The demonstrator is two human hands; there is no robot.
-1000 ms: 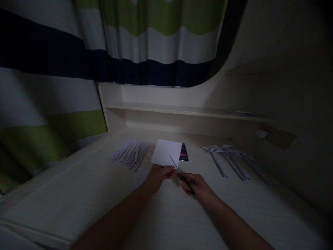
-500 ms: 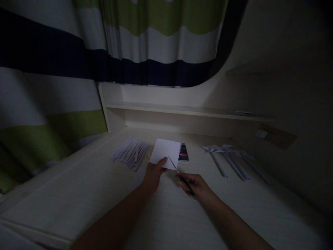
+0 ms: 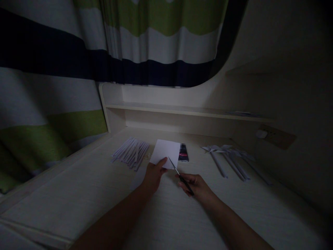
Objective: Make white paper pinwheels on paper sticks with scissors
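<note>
Since a second ago the left hand point(image 3: 153, 176) has shifted its hold on the white paper sheet point(image 3: 166, 152): the thumb now lies over the sheet's near left edge instead of pinching its bottom corner, and the sheet sits a touch lower and flatter. Over the last half second almost nothing has changed.

The white paper sheet is held up just above the pale desk point(image 3: 78, 194), in the middle of it, tilted away from the camera. The left hand's fingers are closed on the sheet's near edge, thumb on top. Just right of the sheet, the right hand point(image 3: 197, 185) is closed around the dark handles of the scissors point(image 3: 180, 175); the thin blades angle up and leftward, their tip meeting the sheet's lower right corner. In the dim light I cannot tell how far the blades are parted.

Right behind the sheet, touching its right edge in this view, lies a small dark object with a red band point(image 3: 183, 156). Left of the sheet a pile of narrow white paper strips point(image 3: 130, 152) lies fanned on the desk. Well to the sheet's right lie several paper pinwheels on sticks point(image 3: 229, 158). Beyond the sheet runs a low shelf point(image 3: 182, 110), and above that hangs a striped curtain point(image 3: 78, 52) of green, white and navy.
</note>
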